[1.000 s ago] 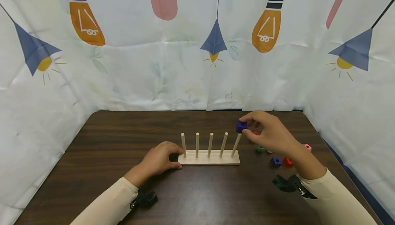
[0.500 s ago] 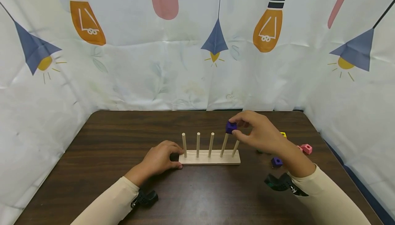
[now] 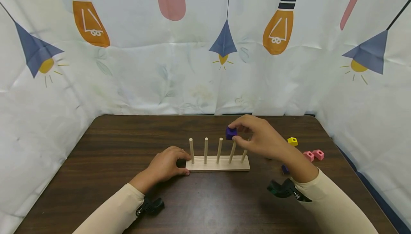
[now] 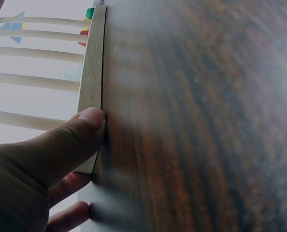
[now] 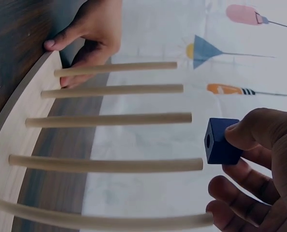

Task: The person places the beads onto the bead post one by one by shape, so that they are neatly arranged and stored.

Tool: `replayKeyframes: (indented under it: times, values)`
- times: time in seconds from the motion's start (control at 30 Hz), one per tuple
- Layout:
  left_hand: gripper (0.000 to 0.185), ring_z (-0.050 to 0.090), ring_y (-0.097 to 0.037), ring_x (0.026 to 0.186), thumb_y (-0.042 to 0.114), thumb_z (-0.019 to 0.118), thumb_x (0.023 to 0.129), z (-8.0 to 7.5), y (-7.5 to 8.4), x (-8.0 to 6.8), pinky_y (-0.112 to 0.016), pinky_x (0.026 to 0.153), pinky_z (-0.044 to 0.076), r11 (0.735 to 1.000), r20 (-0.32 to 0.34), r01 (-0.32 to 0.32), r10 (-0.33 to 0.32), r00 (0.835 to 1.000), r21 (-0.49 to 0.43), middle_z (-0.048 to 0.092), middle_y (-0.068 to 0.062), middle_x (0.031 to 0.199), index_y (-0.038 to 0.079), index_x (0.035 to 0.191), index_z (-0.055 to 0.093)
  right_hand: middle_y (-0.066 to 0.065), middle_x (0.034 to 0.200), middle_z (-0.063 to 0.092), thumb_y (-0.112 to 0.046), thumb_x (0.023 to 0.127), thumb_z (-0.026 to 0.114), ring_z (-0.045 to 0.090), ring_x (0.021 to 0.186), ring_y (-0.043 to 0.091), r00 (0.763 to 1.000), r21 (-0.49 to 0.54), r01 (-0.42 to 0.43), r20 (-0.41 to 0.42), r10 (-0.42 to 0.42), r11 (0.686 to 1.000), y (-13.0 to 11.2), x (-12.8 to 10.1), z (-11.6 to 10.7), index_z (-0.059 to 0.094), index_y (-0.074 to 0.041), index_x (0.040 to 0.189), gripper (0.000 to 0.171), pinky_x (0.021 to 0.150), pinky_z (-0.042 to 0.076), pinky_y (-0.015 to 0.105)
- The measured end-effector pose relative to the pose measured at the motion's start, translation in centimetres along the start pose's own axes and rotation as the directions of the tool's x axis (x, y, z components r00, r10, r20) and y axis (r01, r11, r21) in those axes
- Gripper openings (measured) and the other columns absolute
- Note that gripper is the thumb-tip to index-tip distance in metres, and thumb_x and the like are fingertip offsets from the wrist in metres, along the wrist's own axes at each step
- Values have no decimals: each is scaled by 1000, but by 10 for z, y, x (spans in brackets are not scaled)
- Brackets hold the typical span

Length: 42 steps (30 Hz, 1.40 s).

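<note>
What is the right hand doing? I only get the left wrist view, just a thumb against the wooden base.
Observer: The right hand pinches a purple cube in the air above the peg board.
Operator: Near which peg?
Observer: In the right wrist view it sits just off the tip of the fourth peg, counting from the left hand. It is not threaded on.
Operator: Any pegs loaded?
Observer: No, all five are bare.
Operator: Other blocks around?
Observer: A yellow cube and two pink blocks lie on the table to the board's right.
</note>
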<state>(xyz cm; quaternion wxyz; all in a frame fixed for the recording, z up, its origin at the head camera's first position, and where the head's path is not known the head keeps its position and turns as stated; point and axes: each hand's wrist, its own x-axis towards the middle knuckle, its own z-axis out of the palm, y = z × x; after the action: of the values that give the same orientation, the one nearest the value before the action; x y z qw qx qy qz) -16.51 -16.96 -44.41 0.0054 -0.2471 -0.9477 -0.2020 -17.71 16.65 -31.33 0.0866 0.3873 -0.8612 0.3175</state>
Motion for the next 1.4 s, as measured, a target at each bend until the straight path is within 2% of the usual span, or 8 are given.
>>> replayKeyframes:
  times: [0.2, 0.37, 0.63, 0.7, 0.93, 1.4]
  values:
    - [44, 60, -25, 120, 37, 92, 76, 0, -1, 0, -51, 89, 53, 1000, 4, 0, 0, 1000, -5, 69, 4, 120, 22, 115, 78, -3, 111, 66, -7, 89, 79, 63, 96, 15, 1000, 9, 21, 2, -21, 1000, -3, 7, 6, 69, -13, 119, 33, 81, 55, 37]
    - [43, 60, -25, 120, 36, 92, 76, 0, -1, 1, -51, 90, 53, 1000, 8, 4, -4, 1000, -2, 69, 4, 120, 23, 115, 79, -4, 110, 66, -8, 88, 80, 62, 96, 12, 1000, 14, 12, 5, -12, 1000, -8, 12, 10, 70, -14, 117, 31, 81, 54, 33]
    - [43, 60, -25, 119, 35, 92, 75, -1, 1, 1, -50, 91, 53, 1000, 13, 14, -14, 1000, -7, 70, 3, 119, 23, 114, 79, -3, 109, 66, -7, 89, 79, 61, 96, 14, 1000, 46, 19, 24, -21, 999, -13, 19, 17, 70, -11, 118, 31, 68, 55, 28]
    - [43, 60, -25, 119, 35, 93, 75, -1, 1, 1, -50, 91, 53, 1000, 17, 18, -18, 1000, -10, 70, 3, 119, 23, 114, 79, -3, 109, 66, -7, 89, 78, 61, 97, 14, 999, 50, 23, 24, -24, 998, -14, 20, 19, 70, -11, 118, 31, 68, 55, 27]
    - [42, 61, -23, 117, 37, 93, 74, -2, 1, 4, -50, 90, 53, 1000, 21, 20, -20, 1000, -5, 71, 7, 116, 24, 112, 79, -4, 109, 66, -7, 88, 79, 62, 97, 14, 1000, 48, 27, 10, -27, 999, -19, 26, 26, 70, -12, 117, 30, 84, 54, 31]
    - [42, 62, -24, 116, 37, 93, 74, -3, -1, 4, -49, 89, 54, 1000, 16, 3, -2, 1000, -18, 71, 6, 115, 23, 111, 80, -3, 111, 65, -10, 91, 78, 60, 100, 14, 999, 71, -10, 35, 8, 997, -33, 38, 43, 71, -11, 118, 29, 83, 53, 30]
